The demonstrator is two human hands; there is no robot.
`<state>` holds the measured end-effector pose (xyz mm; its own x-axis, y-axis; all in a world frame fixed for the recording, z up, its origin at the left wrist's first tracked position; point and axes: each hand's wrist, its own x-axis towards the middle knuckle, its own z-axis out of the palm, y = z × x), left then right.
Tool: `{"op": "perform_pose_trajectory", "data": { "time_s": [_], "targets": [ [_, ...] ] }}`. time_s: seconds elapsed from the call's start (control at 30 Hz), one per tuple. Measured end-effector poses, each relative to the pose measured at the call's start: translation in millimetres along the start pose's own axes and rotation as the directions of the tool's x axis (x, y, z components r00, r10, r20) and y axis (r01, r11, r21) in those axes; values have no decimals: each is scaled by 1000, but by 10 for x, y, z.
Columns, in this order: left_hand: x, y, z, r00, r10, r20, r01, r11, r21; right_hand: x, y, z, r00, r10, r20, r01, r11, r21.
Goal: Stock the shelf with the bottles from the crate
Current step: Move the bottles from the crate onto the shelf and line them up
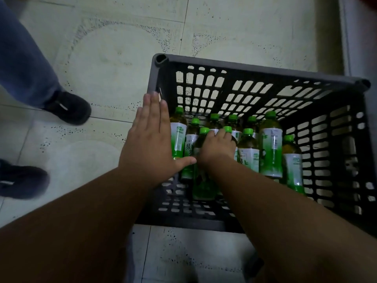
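— Ten-odd bottles (270, 148) stand mid-frame in the crate (255, 72). Heavy?
— Full, slick. My right hand (217, 148) closes round one's shoulder; my left hand (151, 139) hovers flat, holding nothing.

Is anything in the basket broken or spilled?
Nothing looks broken or spilled. The bottles in the crate have their green caps on; some lean against each other. The right hand reaches among them.
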<state>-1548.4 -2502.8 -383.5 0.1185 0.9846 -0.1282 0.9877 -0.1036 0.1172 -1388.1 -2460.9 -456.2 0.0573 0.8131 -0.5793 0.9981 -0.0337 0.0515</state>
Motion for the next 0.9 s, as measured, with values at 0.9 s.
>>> {"op": "perform_pose_trajectory", "data": {
  "time_s": [0.9],
  "targets": [
    [-609,889,-1329,998,-12,66,39,905,-423,-1797,1080,-1757,839,-70,-539,502,478,721]
  ]
}}
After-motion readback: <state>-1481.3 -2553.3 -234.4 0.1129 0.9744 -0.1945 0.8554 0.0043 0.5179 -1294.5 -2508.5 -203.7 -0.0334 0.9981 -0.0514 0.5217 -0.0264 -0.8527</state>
